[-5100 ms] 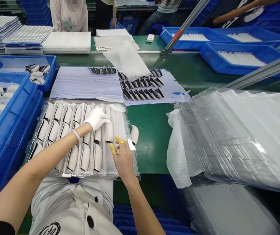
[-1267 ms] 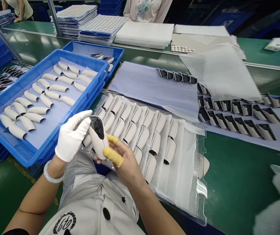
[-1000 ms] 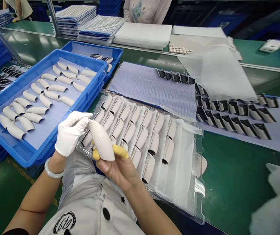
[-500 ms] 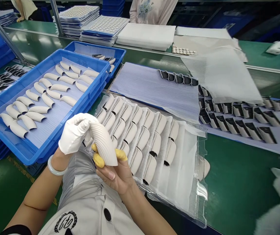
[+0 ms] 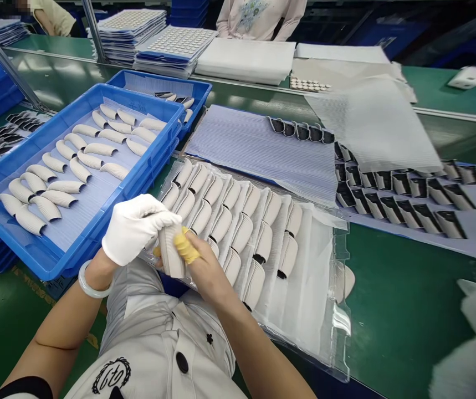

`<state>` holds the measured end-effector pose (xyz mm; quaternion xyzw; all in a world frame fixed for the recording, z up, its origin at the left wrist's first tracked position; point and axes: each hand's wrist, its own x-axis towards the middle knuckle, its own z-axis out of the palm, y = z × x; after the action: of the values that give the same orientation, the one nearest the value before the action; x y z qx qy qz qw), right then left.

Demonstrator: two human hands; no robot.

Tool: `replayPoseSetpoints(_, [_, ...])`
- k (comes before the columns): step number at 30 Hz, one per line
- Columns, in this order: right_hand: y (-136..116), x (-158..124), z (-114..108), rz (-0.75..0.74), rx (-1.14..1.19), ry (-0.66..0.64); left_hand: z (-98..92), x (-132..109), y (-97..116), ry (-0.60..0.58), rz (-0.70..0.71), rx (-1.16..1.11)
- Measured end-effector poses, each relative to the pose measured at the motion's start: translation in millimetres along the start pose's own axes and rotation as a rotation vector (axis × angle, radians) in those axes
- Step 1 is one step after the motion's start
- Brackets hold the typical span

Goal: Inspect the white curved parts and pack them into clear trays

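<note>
Both your hands are closed on one ribbed cream shell (image 5: 171,257), which stands nearly upright between them, just above the near-left corner of the clear plastic tray (image 5: 343,324). Your left hand (image 5: 136,230), in a white glove, wraps over the top of the shell from the left. Your right hand (image 5: 206,271) presses against it from the right, with a yellow finger cot (image 5: 185,246) lying across its face. The two hands touch over the piece, so only its lower half shows.

The clear tray runs away from you at a slant. Its left part is packed with rows of the same cream shells (image 5: 229,213), and its right part shows a bare white liner (image 5: 316,266). One loose shell (image 5: 347,280) lies just beside the tray's right edge.

To your left, a blue bin (image 5: 150,166) holds more ribbed shells (image 5: 75,169) laid out on a sheet, and a second blue bin (image 5: 198,91) sits behind it.

Beyond the tray, a striped sheet (image 5: 258,147) carries a short row of dark-faced parts (image 5: 300,130) — many more of them (image 5: 408,194) lie in rows to the right. The desk (image 5: 404,310) is green. At its far side are stacked trays (image 5: 171,44) and a pile of white foam (image 5: 248,58), with another person (image 5: 260,16) standing behind them.
</note>
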<state>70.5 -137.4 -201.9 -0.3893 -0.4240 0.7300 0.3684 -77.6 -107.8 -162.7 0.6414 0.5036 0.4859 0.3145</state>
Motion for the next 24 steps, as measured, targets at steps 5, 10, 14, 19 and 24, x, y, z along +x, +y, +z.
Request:
replayPoseSetpoints(5, [-10.7,-3.9,-5.2,0.020,-0.019,-0.178,-1.9,3.4,-4.5,0.030,-0.089,0.013])
replayPoseSetpoints(10, [-11.2,-16.2,-4.5,-0.015,0.008,-0.271,-6.5,5.3,-11.9,0.068,-0.169,-0.111])
replayPoseSetpoints(14, [-10.5,-17.6,-0.7,-0.042,-0.051,-0.204,-7.1,5.1,-10.0,0.060,-0.134,-0.088])
replayPoseSetpoints(19, [-5.3,-14.2,2.9,-0.041,-0.169,-0.015,-3.1,6.0,0.7,0.053,-0.057,0.103])
replayPoseSetpoints(24, [-6.2,-13.6,2.0,-0.003,-0.111,0.024,1.5,8.3,1.8,0.069,-0.180,0.017])
